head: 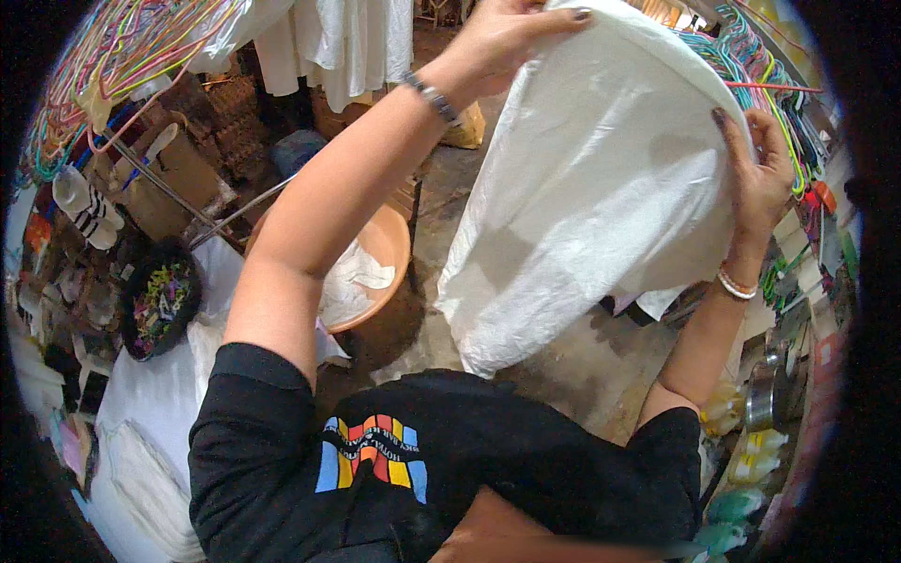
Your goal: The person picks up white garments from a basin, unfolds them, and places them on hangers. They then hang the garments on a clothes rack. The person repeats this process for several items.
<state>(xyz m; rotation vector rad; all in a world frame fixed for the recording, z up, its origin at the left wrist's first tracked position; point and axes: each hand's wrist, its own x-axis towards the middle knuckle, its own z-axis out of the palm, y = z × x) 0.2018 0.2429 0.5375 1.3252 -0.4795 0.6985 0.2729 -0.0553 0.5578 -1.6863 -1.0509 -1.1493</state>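
Observation:
A large white cloth (584, 190) hangs spread out between my raised hands, creased, its lower end reaching down close to my black shirt. My left hand (517, 32), with a dark wristband, grips the cloth's upper edge at the top of the view. At the right side, my right hand (764, 165) pinches the same edge between thumb and fingers. Just behind the cloth near my right hand is a dense bunch of coloured hangers (746, 60). An orange plastic basin (401, 250) holding white cloth pieces (355, 281) sits below my left forearm.
Many wire hangers (134, 56) hang at upper left, beside hanging white garments (345, 42). A black bowl of clothespins (158, 299) rests on a white-covered surface (141, 387) with folded white cloth (144, 485). Several bottles (732, 507) line the lower right. Metal rods (158, 179) cross at left.

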